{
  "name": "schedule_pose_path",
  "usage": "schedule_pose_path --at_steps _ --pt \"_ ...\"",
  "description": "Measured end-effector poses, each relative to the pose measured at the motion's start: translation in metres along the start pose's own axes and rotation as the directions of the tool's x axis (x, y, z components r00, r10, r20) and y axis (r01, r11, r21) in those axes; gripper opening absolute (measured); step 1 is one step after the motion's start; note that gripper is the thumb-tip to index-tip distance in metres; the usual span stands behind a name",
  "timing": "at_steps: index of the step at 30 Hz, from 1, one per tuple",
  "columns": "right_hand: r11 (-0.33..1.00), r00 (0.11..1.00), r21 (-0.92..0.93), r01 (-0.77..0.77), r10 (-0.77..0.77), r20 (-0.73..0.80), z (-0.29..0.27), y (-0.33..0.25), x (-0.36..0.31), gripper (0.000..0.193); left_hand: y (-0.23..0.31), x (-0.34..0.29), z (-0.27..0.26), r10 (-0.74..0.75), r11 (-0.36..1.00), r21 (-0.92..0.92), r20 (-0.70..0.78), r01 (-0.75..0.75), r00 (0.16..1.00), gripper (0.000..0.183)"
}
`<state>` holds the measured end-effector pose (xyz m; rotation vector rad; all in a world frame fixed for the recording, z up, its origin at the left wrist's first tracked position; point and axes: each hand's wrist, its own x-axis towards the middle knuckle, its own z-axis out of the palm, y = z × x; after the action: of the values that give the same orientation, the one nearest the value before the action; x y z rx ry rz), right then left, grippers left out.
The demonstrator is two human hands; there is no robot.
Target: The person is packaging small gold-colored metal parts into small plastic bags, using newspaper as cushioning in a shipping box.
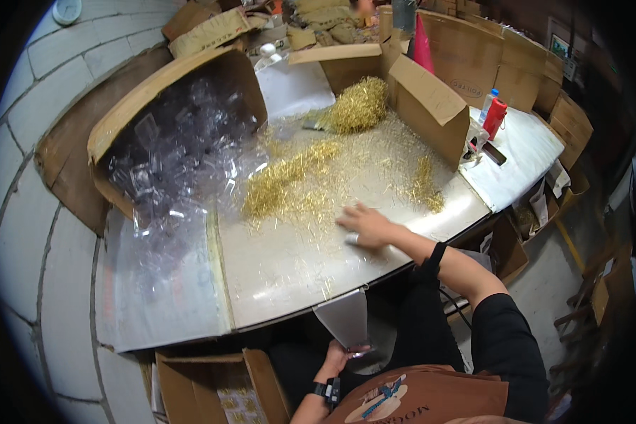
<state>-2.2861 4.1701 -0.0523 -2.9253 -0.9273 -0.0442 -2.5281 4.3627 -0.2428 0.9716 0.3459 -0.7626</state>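
Note:
My right hand [366,225] lies on the table with its fingers stretched out, next to scattered small gold pieces. A white wrap circles one of its fingers. In front of it spreads a loose heap of gold pieces [290,177], and a taller gold pile [360,106] rises farther back. At the table's front edge a pale chute [343,316] slopes down toward my lap. By the chute's lower end my left hand [337,355] is closed on a small clear plastic box [359,350], which is partly hidden.
A tipped cardboard box [99,148] spills clear plastic boxes [184,141] at the left. Cardboard walls [431,106] border the table [261,290]. A red bottle [495,118] stands right. Below, an open carton [198,360] holds packed pieces. A brick wall [56,233] runs along the left.

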Motion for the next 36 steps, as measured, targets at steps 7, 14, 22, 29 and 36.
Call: schedule_pose_path --at_steps 7,14,22,29,36 --pt "0.770 0.986 0.629 0.104 0.005 -0.168 0.000 -0.035 -0.060 0.046 0.004 -0.024 0.009 0.069 0.991 -0.115 -0.005 -0.069 0.998 0.045" --pt "0.901 0.890 0.287 -0.326 0.395 -0.230 0.028 -0.083 -0.035 0.068 0.012 -0.029 0.018 0.036 0.994 -0.104 -0.044 -0.040 0.998 0.047" --pt "0.954 0.968 0.268 0.138 -0.072 -0.243 0.051 -0.141 -0.006 0.056 0.002 -0.021 0.014 0.148 0.955 -0.274 0.105 -0.114 0.983 0.042" --pt "0.901 0.968 0.413 0.130 -0.025 -0.249 -0.014 -0.153 -0.096 0.052 0.011 -0.035 0.009 0.084 0.981 -0.187 0.132 -0.059 0.988 0.049" --pt "0.816 0.949 0.573 0.071 0.121 -0.290 -0.016 -0.107 -0.154 0.037 0.004 -0.015 0.005 0.131 0.957 -0.280 0.193 -0.073 0.972 0.046"
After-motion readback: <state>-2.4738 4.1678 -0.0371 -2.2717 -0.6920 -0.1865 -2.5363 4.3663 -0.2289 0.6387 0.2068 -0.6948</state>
